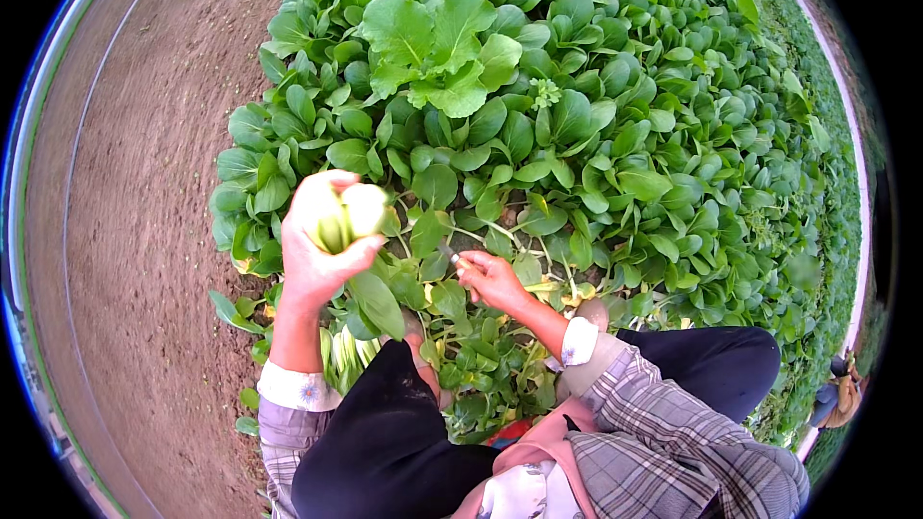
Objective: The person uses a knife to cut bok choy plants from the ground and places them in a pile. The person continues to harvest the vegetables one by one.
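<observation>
My left hand (pixel 314 249) grips heads of bok choy (pixel 342 220), their pale cut bases turned up and their leaves hanging below toward my knee. The bases are blurred, so I cannot tell exactly how many heads there are. Lower and to the right, my right hand (pixel 494 281) is closed around the handle of a small knife (pixel 453 256), its blade pointing up and left over the leaves. Loose leaves (pixel 461 367), some yellowed, lie on the ground between my feet. Cut bok choy with white stalks (pixel 346 357) rests beside my left leg.
A dense bed of growing bok choy (pixel 577 122) spreads ahead and to the right. One larger, lighter leafy plant (pixel 447 50) rises from it. Bare brown soil (pixel 159 158) runs along the left. Another person (pixel 840 393) is at the far right rim.
</observation>
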`<state>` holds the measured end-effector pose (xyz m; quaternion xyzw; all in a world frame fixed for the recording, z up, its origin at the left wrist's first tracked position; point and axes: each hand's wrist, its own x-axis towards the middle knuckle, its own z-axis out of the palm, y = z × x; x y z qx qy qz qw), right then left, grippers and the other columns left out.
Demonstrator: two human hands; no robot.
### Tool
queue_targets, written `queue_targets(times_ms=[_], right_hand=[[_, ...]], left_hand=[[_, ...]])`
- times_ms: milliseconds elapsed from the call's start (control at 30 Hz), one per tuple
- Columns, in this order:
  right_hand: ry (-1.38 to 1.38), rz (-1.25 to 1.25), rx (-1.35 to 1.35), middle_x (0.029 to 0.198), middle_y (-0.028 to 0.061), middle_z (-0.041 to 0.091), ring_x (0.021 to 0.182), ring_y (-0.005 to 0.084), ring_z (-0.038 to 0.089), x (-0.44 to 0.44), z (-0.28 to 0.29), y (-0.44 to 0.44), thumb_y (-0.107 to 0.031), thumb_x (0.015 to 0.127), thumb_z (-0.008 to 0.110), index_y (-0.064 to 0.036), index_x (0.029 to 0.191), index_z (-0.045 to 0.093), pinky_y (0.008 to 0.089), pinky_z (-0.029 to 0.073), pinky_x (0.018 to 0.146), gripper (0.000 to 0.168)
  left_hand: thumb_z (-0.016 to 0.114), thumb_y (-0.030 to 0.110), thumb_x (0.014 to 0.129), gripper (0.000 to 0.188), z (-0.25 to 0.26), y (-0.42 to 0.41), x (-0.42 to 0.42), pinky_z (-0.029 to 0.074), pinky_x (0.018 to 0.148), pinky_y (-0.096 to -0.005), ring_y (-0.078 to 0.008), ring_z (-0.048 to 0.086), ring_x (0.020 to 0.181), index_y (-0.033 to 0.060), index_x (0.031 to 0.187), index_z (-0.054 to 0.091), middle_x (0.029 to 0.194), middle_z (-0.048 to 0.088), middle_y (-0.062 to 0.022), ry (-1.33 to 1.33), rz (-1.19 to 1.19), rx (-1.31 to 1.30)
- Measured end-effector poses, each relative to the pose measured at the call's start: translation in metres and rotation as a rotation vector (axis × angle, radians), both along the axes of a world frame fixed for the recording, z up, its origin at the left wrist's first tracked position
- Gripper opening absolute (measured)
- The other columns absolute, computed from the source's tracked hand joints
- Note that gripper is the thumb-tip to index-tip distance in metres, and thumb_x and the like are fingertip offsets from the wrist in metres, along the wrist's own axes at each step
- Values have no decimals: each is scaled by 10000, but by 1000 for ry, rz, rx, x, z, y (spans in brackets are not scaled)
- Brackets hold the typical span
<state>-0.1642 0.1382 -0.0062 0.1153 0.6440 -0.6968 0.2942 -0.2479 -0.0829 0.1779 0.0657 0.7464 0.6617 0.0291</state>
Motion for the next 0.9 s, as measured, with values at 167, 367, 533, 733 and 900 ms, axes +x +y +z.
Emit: queue_targets(times_ms=[167, 367, 533, 733, 900], right_hand=[[301, 115, 366, 737, 127, 647, 585, 158, 590, 13, -5, -17, -173, 837, 601, 1, 1071, 595, 304, 480, 562, 292], [281, -45, 321, 804, 192, 651, 698, 221, 651, 47, -23, -14, -167, 809, 611, 34, 1072, 590, 320, 498, 646, 332], [282, 108, 343, 864, 142, 672, 737, 120, 619, 45, -10, -19, -121, 813, 614, 49, 1105, 577, 274, 492, 665, 340], [447, 46, 349, 782, 212, 615, 705, 358, 620, 38, -23, -24, -180, 803, 582, -29, 1050, 598, 393, 490, 623, 290], [522, 52, 511, 871, 199, 638, 737, 355, 631, 38, -40, -24, -221, 793, 601, -44, 1058, 621, 400, 508, 652, 319]], left_hand=[[706, 172, 605, 487, -48, 42, 25, 501, 773, -370, -311, 628, 839, 44, 1047, 546, 957, 611, -177, -97, -397, -671], [719, 126, 562, 492, -105, 7, 82, 516, 660, -459, -390, 626, 775, 10, 974, 476, 1197, 505, -235, -167, -480, -1103], [739, 125, 542, 562, -112, -4, 83, 518, 662, -455, -396, 625, 768, -9, 1024, 484, 1262, 468, -209, -219, -436, -1201], [733, 118, 550, 546, -121, -11, 82, 518, 664, -447, -381, 627, 764, -3, 1026, 495, 1238, 473, -194, -206, -408, -1194], [698, 77, 561, 436, -121, -9, 84, 507, 616, -447, -356, 627, 715, 9, 935, 486, 1081, 511, -172, -189, -395, -1208]])
